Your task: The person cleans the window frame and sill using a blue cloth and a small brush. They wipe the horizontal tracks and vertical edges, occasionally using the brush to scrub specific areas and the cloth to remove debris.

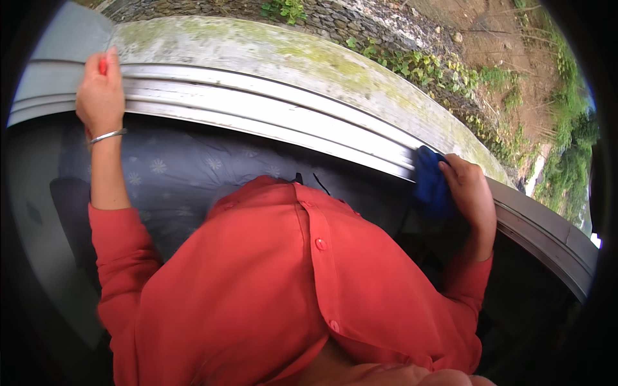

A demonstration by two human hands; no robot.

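A white window sill frame (270,113) with sliding tracks runs across the view before me. My left hand (101,91), with a silver bangle at the wrist, is closed around a small red object (103,65) at the frame's left end; most of that object is hidden in the fingers. At the right, my right hand (466,188) grips a blue cloth (432,181), which touches the frame and hangs over its inner edge. The cloth's lower part is blurred.
Beyond the frame lies a stained concrete ledge (241,41), then a stone wall (333,21) with vines and an earth slope. Dark fabric with white flower prints (159,166) is below the frame, in front of my red shirt (260,270).
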